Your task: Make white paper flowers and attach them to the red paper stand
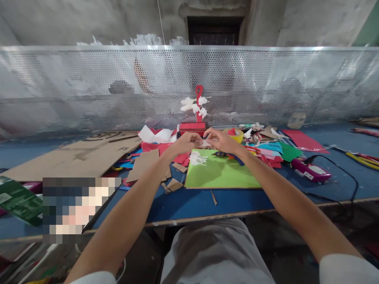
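In the head view my left hand and my right hand meet above the far edge of a lime-green sheet. Both have their fingers pinched on a small white paper piece, partly hidden by the fingertips. Several thin white paper cutouts lie at the sheet's upper left. Beneath my right forearm is a dark tool with orange and blue parts, partly covered. Behind my hands stands a red box with an upright red strip bearing white paper flowers.
A large cardboard sheet covers the left side, near a green box. Coloured paper scraps and yellow tape surround my hands. At right lie a magenta device with a black cable and yellow-handled pliers. A perforated metal panel rises behind.
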Demonstrator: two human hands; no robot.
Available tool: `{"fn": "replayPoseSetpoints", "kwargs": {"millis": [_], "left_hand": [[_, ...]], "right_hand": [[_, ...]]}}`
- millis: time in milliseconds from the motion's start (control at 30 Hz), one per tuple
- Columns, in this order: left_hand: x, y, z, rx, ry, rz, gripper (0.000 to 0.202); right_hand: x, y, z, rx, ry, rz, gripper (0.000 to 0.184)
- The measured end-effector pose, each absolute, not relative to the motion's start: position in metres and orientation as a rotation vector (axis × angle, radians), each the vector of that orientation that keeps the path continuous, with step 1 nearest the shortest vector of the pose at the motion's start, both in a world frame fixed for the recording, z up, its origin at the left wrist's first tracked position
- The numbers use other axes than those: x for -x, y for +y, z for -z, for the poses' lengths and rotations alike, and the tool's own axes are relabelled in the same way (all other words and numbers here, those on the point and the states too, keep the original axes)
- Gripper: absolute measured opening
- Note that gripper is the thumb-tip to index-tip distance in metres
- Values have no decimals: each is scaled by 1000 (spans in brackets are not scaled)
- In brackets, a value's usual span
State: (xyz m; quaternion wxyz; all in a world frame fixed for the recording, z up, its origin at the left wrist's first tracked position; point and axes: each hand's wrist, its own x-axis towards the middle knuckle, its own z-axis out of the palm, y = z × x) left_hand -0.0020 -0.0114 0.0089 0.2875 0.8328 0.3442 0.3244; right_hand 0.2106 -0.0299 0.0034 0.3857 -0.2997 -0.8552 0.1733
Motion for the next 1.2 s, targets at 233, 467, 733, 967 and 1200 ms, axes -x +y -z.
{"fn": "replayPoseSetpoints", "kwargs": {"millis": [233,467,733,967,1200], "left_hand": [[5,-1,1,-2100,834,-831,17],[7,4,4,-2107,801,-819,16],[8,3,3,-2112,789,-770,13],[2,-10,-6,-2114,732,-878,10],[-4,-19,-11,-2086,683,-946,12]], "right_hand": [[-205,-28,-1,652,-2349,-67,20],[-210,-23,0,662,-2315,-10,13],[-208,-31,-4,742,-2183,-163,15],[-209,-34,-9,779,-2071,-245,20],[-210,-30,-8,752,-2030,-304,24]]}}
